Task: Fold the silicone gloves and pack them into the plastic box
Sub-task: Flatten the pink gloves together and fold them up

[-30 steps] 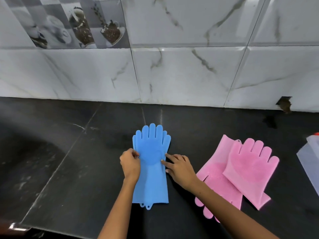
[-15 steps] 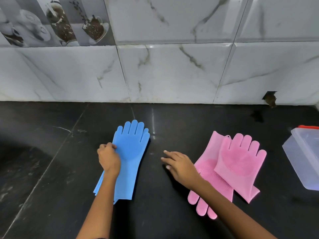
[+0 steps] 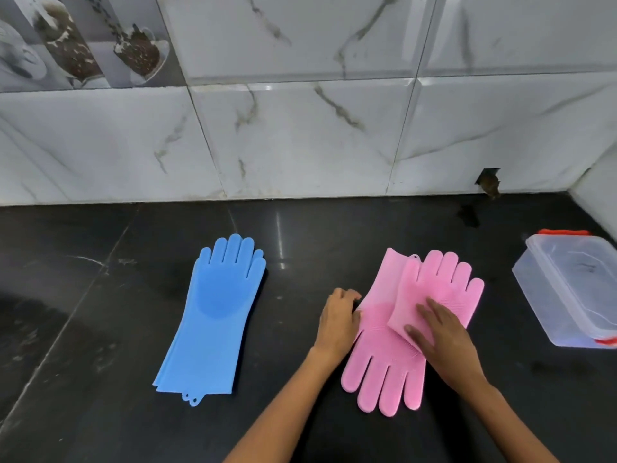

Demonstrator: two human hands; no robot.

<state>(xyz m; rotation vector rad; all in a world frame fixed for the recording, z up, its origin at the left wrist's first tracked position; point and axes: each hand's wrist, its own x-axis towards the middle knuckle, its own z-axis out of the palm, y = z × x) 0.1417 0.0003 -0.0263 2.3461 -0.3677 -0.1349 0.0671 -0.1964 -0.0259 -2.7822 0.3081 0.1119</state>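
Observation:
Two blue silicone gloves lie stacked flat on the black counter at the left, fingers pointing to the wall. To their right, one pink glove lies with its fingers toward me. A second pink glove lies across it with its fingers pointing away. My left hand has curled fingers at the left edge of the lower pink glove and grips it there. With straight fingers, my right hand presses flat on the upper pink glove. The clear plastic box stands at the far right, apart from both hands.
The box has red-orange clips at its ends. A marble-tiled wall runs along the back of the counter and turns at the right corner. A small dark hole marks the wall's base.
My left hand let go of the blue gloves and moved right to the pink glove's edge. My right hand moved from the counter onto the upper pink glove. The view shifted right.

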